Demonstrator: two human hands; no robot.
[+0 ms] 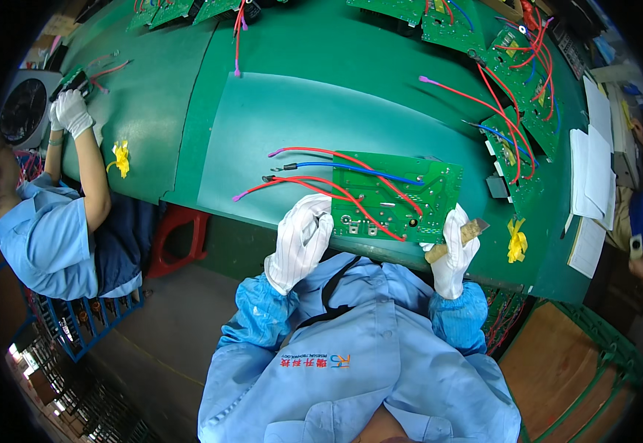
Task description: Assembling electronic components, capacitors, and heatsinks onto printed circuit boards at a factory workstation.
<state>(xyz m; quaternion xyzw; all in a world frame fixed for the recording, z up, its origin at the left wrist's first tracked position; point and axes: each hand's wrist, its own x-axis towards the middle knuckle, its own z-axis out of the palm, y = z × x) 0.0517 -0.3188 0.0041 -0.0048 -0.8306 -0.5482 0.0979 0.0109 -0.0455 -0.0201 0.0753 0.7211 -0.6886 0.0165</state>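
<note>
A green circuit board [399, 196] with red and blue wires is held up at the table's near edge. My left hand [299, 240], in a white striped glove, grips its lower left edge with the fingers curled. At the board's right edge is my gloved right hand [454, 251], closed round a short tool [472, 232] with a tan wrapped handle and a flat grey end. The same hand appears to steady the board's lower right corner; the fingertips there are partly hidden. The wires' lugs stick out past the board's left side.
Several wired circuit boards [522, 81] lie along the table's far and right sides. A yellow scrap [516, 241] is right of my hand, and papers [591, 173] lie at the right edge. On the left, a seated co-worker [48, 221] handles a small part; a red stool [177, 240] stands between us.
</note>
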